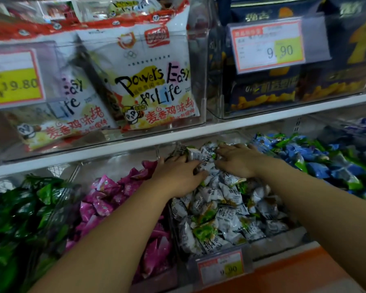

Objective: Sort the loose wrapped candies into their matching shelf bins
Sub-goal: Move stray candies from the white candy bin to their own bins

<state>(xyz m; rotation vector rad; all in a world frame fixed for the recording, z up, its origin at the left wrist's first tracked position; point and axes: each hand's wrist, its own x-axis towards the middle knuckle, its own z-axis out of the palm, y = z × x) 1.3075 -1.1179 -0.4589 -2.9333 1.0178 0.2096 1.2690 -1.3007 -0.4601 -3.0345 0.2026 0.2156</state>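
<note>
White candies (224, 208): heaped in the centre clear bin (277, 244) on the lower shelf; single pieces point every way, with no shared direction; the heap's long axis runs front to back.
Left hand (178, 174): palm down on the rear of the heap, fingers bent into the wrappers; cannot tell whether it pinches a piece.
Right hand (239, 161): palm down just beside the left, fingers straight and flat on the heap, gripping nothing.
Neighbours: pink candies (106, 197) left, green candies (19, 218) beyond them, blue candies (317, 163) right.
Price tag (220, 268): on the bin front.
Upper shelf: snack bags (148, 81).
</note>
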